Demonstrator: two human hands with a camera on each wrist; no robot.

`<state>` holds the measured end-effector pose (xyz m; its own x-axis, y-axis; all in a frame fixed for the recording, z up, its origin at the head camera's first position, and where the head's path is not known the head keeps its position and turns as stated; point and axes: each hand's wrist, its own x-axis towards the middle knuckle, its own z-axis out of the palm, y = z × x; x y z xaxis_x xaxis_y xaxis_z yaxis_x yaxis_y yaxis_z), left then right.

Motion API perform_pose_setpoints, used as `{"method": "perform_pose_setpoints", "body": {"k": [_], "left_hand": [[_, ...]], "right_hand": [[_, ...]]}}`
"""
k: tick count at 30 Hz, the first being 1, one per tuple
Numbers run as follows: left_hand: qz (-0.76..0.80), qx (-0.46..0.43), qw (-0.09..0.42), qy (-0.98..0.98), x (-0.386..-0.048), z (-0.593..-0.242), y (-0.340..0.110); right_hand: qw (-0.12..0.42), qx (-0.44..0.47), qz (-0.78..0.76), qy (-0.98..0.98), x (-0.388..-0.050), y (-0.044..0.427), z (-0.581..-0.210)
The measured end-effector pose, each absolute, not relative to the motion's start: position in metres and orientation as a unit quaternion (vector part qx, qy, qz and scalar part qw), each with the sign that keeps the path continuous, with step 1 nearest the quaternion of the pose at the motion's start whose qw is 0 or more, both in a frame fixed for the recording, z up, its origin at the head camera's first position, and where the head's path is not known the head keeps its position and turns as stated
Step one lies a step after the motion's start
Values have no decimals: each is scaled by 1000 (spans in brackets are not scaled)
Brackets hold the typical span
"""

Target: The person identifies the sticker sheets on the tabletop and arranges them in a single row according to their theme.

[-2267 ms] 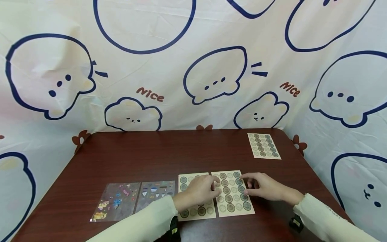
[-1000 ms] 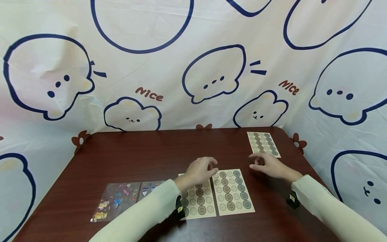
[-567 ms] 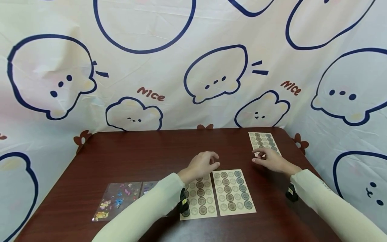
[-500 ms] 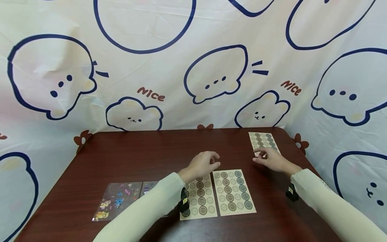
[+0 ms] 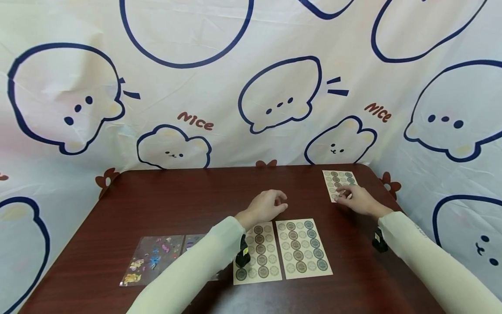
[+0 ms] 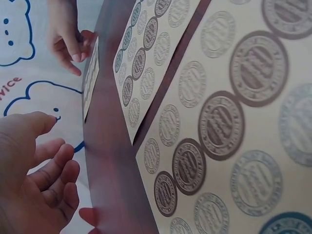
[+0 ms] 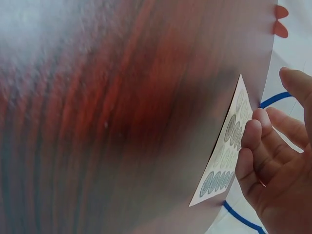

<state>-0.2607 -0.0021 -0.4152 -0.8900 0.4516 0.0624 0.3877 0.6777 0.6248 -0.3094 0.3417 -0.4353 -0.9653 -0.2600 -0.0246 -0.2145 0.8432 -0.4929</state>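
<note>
My right hand (image 5: 361, 201) hovers over the near part of a cream sheet of round seal stickers (image 5: 330, 181) at the far right of the table. Its fingers are loosely bent, with nothing between them; in the right wrist view that sheet (image 7: 225, 158) lies flat beyond the fingertips. My left hand (image 5: 264, 206), fingers relaxed and holding nothing, is just past the top edge of a second sticker sheet (image 5: 262, 261), partly hidden by the left forearm. A third such sheet (image 5: 303, 250) lies right beside the second. The left wrist view shows the left hand (image 6: 41, 175) with its thumb apart.
A clear sheet with colourful cartoon stickers (image 5: 150, 261) lies at the front left. Another clear sheet (image 5: 192, 240) beside it is mostly covered by the left sleeve. The dark wooden table (image 5: 219, 192) ends at a printed curtain (image 5: 219, 152) behind and at the sides.
Both hands have left the two near sheets. My right hand has moved forward and right, over the far sheet; my left hand has moved slightly forward. The sheets lie where they were.
</note>
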Motion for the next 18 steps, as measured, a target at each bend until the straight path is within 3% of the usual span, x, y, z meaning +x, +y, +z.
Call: {"method": "perform_pose_setpoints", "body": {"k": [18], "left_hand": [[292,201,41,934,-279,-420,6]], "right_hand": [[47,-46,-204,977,-323,363,-428]]}}
